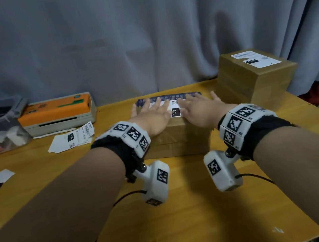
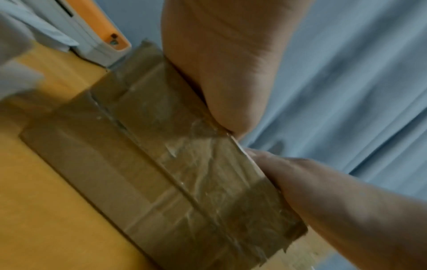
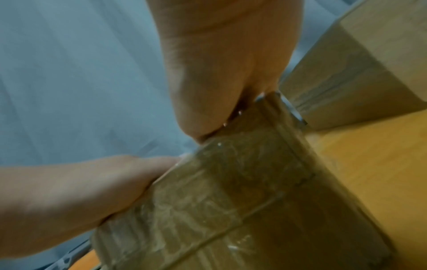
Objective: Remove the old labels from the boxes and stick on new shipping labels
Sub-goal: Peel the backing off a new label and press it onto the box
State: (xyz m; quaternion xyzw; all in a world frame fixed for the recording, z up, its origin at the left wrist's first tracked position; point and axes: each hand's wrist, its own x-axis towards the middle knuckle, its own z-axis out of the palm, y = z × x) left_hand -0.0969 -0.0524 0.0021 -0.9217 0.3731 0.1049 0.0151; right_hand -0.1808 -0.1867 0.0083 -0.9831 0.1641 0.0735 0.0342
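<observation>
Both grips are released: left hand point(image 1: 152, 119) and right hand point(image 1: 199, 112) lie flat, fingers spread, pressing the white label point(image 1: 174, 108) on top of the taped cardboard box point(image 1: 176, 141) at counter point(image 1: 192, 230) centre. Left to right: orange label printer point(image 1: 57, 114) at the rear left; loose labels point(image 1: 71, 138) in front of it; the pressed box; a second, taller box point(image 1: 256, 80) at the rear right, a label point(image 1: 255, 58) on its top.

Two cardboard boxes point(image 1: 176, 139) point(image 1: 256, 78), two hands point(image 1: 152, 120) point(image 1: 201, 112), one label printer point(image 1: 57, 114) (orange-topped), several loose labels point(image 1: 73, 137).
</observation>
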